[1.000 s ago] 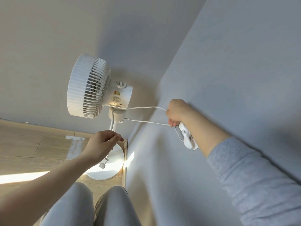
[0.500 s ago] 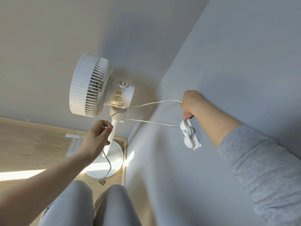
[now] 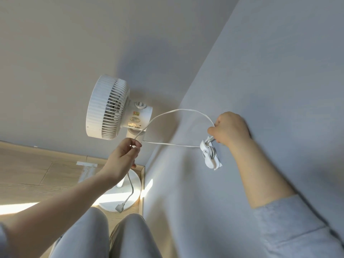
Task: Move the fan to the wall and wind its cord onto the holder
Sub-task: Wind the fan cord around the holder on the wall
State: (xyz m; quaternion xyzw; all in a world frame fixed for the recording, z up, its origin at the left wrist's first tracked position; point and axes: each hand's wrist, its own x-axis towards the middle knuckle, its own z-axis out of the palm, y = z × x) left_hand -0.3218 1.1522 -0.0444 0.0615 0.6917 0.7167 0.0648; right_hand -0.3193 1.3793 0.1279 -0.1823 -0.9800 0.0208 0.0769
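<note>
A white pedestal fan (image 3: 109,108) stands in the room's corner on its round base (image 3: 119,200). A white cord holder (image 3: 210,155) is fixed to the right wall with turns of cord on it. The white cord (image 3: 178,111) arcs from my left hand (image 3: 123,155) up and over to my right hand (image 3: 229,127), which pinches it just above the holder. A second stretch runs straight from the fan's neck to the holder. Below my left hand the cord's end hangs down with the plug (image 3: 120,208) over the base.
Two pale walls meet behind the fan; the right wall (image 3: 260,71) carries the holder. Wooden floor (image 3: 28,174) with a taped patch (image 3: 87,163) lies left. My knees in grey trousers (image 3: 104,237) are at the bottom, close to the base.
My right hand has circled up and back down to the holder, drawing the cord into a loop. My left hand has risen along the cord, and the plug end hangs lower.
</note>
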